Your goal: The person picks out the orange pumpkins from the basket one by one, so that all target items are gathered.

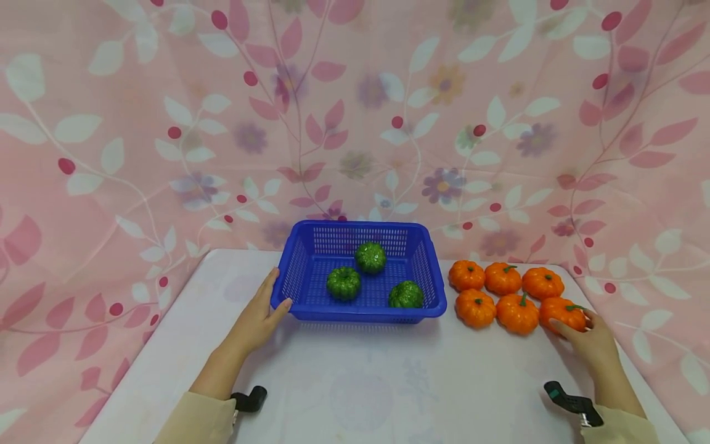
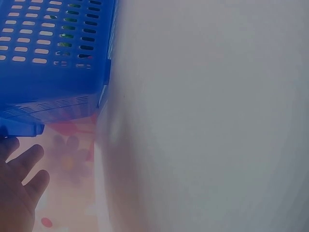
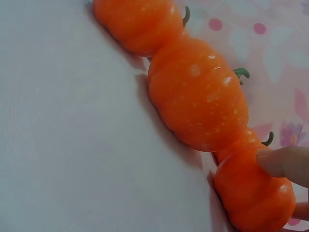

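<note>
A blue plastic basket stands at the back middle of the table. Inside lie 3 green pumpkins, one at the front left, one behind it and one at the front right. At the basket's left front corner is my left hand, its fingers spread and extended along the rim; in the left wrist view they appear beside the blue wall. My right hand grips the front-right orange pumpkin with the thumb on its near side. That pumpkin touches its neighbour.
Several other orange pumpkins sit in two rows right of the basket. The table has a white cover. Pink floral cloth hangs behind and around it. Black devices are strapped at both wrists.
</note>
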### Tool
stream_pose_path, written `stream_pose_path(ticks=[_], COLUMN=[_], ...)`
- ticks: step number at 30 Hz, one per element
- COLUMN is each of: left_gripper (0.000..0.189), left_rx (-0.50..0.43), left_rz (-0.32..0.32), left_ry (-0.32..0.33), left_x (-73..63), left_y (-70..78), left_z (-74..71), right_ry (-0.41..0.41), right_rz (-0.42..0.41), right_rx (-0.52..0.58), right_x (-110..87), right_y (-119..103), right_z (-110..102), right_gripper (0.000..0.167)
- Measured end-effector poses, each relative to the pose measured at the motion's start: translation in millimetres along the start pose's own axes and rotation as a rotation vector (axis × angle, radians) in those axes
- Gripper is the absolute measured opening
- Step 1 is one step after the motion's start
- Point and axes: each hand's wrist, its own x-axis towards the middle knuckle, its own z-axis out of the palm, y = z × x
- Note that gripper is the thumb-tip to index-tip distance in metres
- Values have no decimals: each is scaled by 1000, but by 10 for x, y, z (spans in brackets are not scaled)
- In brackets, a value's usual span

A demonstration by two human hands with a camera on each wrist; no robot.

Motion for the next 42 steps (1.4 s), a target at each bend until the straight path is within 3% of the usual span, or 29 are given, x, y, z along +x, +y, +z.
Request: stream_pose_path(ticks=[11, 24, 30, 36, 42], left_gripper=[77, 77, 81, 88, 79], left_rx=[11, 32, 40, 38, 95], left_rz=[6, 26, 10, -24, 36], left_ry=[4, 12, 7, 14, 55], left_x=[-8, 25, 27, 19, -60], left_y=[11, -5, -26, -36, -4], left_z=[-10, -18, -40, -66, -134], right_ry=[58, 193, 290, 439, 524], right_rz=[-30, -130, -242, -491, -686], right_rx=[-41, -30, -107, -141, -153], right_x=[-138, -558, -744, -864, -954], right_y=[-111, -449, -595, -663, -747], right_z=[-190, -316, -290, -195, -119], right_gripper=[101, 79, 65, 48, 40])
